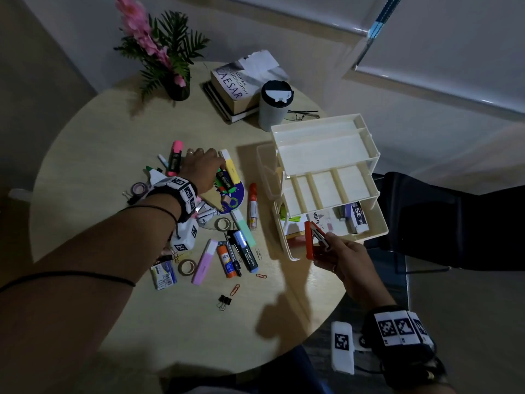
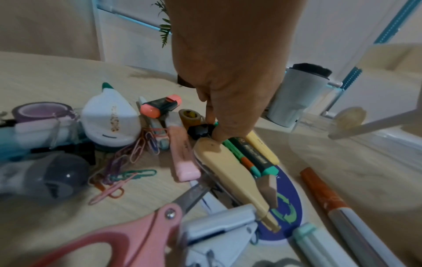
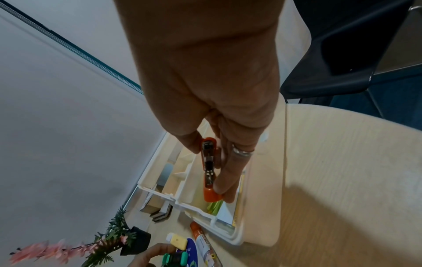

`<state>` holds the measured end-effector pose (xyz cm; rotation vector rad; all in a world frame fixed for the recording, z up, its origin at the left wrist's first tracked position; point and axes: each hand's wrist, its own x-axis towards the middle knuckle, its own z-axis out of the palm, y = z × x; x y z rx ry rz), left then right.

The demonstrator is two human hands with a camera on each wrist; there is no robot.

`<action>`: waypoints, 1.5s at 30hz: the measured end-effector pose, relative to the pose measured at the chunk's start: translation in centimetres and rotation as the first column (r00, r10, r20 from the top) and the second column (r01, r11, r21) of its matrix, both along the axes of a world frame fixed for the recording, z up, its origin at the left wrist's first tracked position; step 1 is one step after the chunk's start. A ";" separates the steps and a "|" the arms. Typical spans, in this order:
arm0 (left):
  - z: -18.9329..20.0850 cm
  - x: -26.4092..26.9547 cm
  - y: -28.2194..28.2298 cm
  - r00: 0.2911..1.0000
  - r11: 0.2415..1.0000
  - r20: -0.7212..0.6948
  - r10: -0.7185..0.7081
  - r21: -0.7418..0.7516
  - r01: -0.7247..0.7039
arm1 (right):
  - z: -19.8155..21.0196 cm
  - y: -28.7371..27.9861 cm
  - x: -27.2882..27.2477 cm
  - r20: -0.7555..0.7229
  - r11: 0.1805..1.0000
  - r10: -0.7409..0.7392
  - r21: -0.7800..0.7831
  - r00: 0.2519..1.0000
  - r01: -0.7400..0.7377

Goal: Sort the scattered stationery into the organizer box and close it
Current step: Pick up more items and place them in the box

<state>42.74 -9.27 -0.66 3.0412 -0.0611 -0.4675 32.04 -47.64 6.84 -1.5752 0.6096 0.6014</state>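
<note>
R hand (image 1: 345, 258) has its grip closed on an orange stapler (image 1: 309, 240), thumb one side, fingers along the other, holding it over the bottom tray of the organizer box (image 1: 326, 172). Box sits at approx 3 o'clock on the counter (image 1: 113, 143), tiers fanned open like steps so each tray can be reached from above; bottom tray already holds sticky notes and a staples pkt. Stapler is tilted nose-down, prob. to slip it in near the box's front wall w/o knocking the tier above.

L hand (image 1: 203, 169) is at the pile's 12 o'clock edge, fingertips pinching a green highlighter (image 2: 248, 159) by its far end, between a yellow highlighter (image 1: 230, 166) and a tan tape dispenser (image 2: 230, 173). End pinch makes sense: barrel is wedged among neighbours, only the tip is free.

Most stationery is unsorted, centre to 7 o'clock: scissors (image 2: 137, 231), paper clips (image 2: 128, 173), glue stick (image 1: 226, 260), tape rolls. Early in the job, I'd judge; closing is far off.
</note>
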 end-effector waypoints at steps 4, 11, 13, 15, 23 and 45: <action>0.9 0.3 0.3 0.995 0.995 0.043 -0.094 0.031 0.093 | 0.0 -0.7 -0.1 0.014 0.999 0.026 -0.027 1.000 -0.025; 2.1 -0.2 1.1 0.997 0.996 0.056 -0.048 -0.068 0.052 | -0.9 -3.4 0.1 0.067 0.992 0.036 -0.125 0.997 -0.027; 2.5 -1.2 1.3 0.998 0.988 0.045 0.035 -0.153 -0.028 | -0.9 -4.2 0.6 0.101 0.990 0.014 -0.139 0.995 0.000; 3.2 -2.7 1.6 0.992 0.965 0.046 0.116 -0.243 -0.101 | -1.0 -5.3 1.4 0.119 0.988 -0.008 -0.150 0.993 0.026; 6.8 -10.1 0.7 0.941 0.759 -0.034 0.337 -0.581 -0.294 | -3.3 -7.1 6.4 0.191 0.950 0.085 -0.312 0.978 -0.021; 8.4 -13.5 -21.3 0.935 0.591 -0.072 0.347 -0.757 -0.278 | -6.1 -7.3 10.4 0.030 0.485 0.630 -0.796 0.776 -0.363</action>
